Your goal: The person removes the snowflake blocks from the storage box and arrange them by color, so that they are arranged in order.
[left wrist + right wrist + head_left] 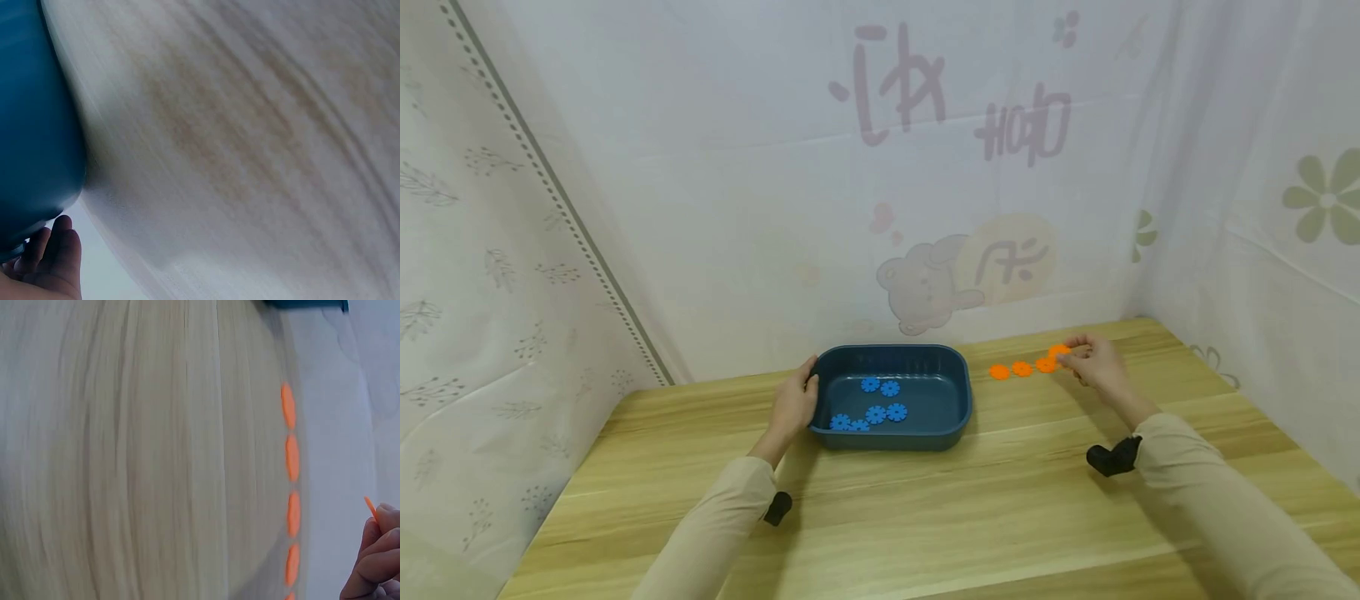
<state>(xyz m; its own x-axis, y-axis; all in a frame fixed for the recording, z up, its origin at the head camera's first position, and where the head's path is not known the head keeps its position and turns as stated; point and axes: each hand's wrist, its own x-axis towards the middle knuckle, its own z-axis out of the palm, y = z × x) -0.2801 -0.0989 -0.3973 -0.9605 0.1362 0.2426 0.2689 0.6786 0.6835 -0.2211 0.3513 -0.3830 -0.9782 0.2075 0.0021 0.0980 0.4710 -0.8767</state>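
Note:
A dark blue rectangular tub (891, 442) stands near the back of the table, with several blue notched discs (876, 414) lying on its floor. My left hand (792, 404) grips the tub's left rim, thumb over the edge and fingers along the outer wall; fingertips show at the tub's corner in the left wrist view. My right hand (1103, 372) pinches an orange notched disc (370, 507) between thumb and fingers, raised above the table. Below and to its left, several more orange discs (1022, 368) lie in a row, right of the tub.
The wood-grain table (970, 517) reaches back to a pale printed cloth (760, 208). Similar cloths hang on both sides. A black wrist mount (1114, 457) sits under the right sleeve, another (778, 507) under the left.

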